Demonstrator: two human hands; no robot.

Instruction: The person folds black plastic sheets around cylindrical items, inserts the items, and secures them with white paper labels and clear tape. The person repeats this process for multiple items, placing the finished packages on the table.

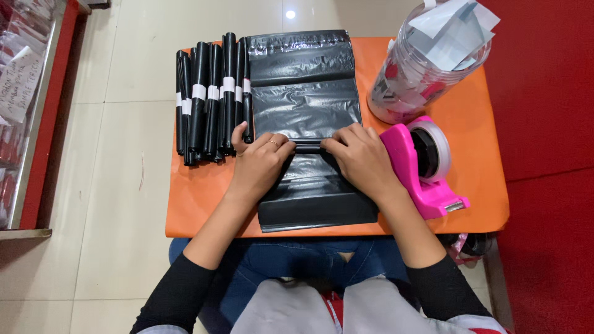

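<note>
A black plastic mailer bag (306,99) lies flat along the middle of an orange table (482,154). My left hand (260,162) and my right hand (359,158) press side by side on a tight roll or fold across the bag's middle, fingers curled over it. A ring shows on my left hand. Just left of my left hand lie several rolled black bags (210,99), each banded with white tape, touching my thumb.
A pink tape dispenser (424,164) with a clear tape roll stands right of my right hand. A clear plastic jar (421,62) holding paper slips stands at the back right. Red surface on the right; a red-framed display case at the far left.
</note>
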